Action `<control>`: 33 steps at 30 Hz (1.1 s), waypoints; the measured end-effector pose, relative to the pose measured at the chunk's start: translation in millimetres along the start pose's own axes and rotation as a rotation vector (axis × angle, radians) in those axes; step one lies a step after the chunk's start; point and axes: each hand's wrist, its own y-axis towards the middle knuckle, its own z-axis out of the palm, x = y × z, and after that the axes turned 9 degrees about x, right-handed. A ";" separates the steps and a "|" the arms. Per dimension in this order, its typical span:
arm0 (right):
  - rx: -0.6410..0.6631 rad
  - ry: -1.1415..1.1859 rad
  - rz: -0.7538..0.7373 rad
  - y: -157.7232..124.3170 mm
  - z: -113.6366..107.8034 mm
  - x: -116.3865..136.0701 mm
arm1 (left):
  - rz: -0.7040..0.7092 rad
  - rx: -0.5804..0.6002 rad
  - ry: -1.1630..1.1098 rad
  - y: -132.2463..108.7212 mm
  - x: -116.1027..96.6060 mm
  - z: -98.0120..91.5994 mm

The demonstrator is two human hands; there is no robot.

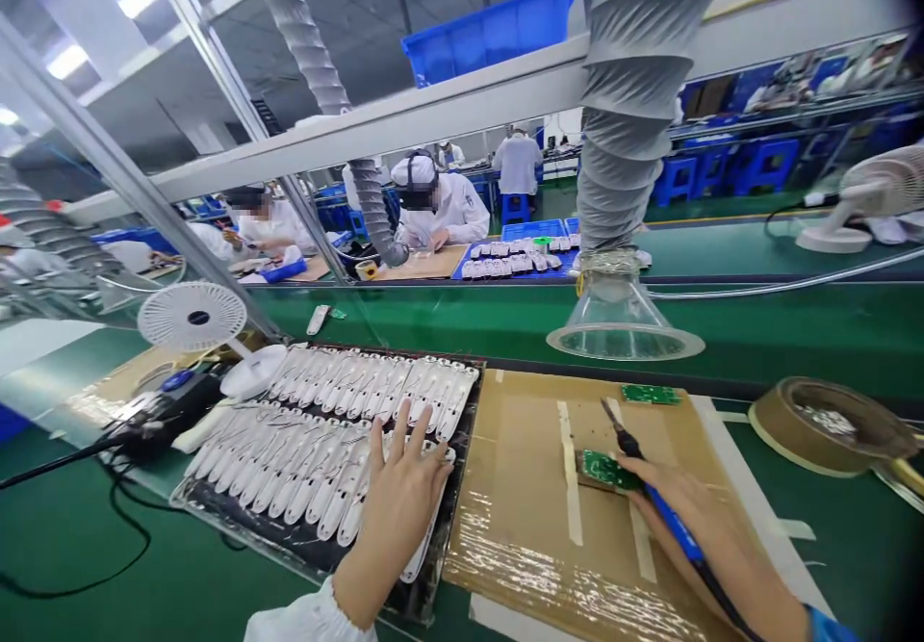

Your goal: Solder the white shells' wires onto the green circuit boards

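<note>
My left hand (404, 493) lies on the near right end of a black tray (217, 515) filled with several white plastic housings (324, 440); its fingers are spread flat over them. My right hand (693, 512) is closed round a blue-handled soldering iron (668, 512), whose dark tip (613, 418) points up and away. Under that hand a small green circuit board (603, 469) rests on a taped cardboard mat (549, 507). A second green board (650, 394) lies at the mat's far edge.
A clear fume-extraction funnel (625, 320) on a grey ribbed hose hangs over the mat's far side. A white desk fan (194, 320) and a black device with cables (155, 421) stand left of the tray. A brown round dish (830, 425) sits right. Other workers sit across the green conveyor.
</note>
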 end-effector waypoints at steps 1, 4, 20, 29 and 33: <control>0.044 -0.009 -0.021 -2.1 0.5 1.3 | 0.019 0.003 0.005 2.6 -2.3 0.3; 0.122 -0.034 -0.027 2.0 1.2 4.6 | 0.067 -0.002 0.018 2.2 -13.6 -0.6; 0.088 0.148 0.046 27.8 -1.8 15.6 | -0.170 0.065 -0.493 0.8 -100.6 18.7; -0.103 0.294 0.254 3.3 20.0 33.0 | -0.207 0.148 -1.080 14.3 -122.5 24.9; -0.086 0.431 0.420 -7.1 29.4 65.0 | -0.176 0.162 -1.321 15.3 -137.1 8.0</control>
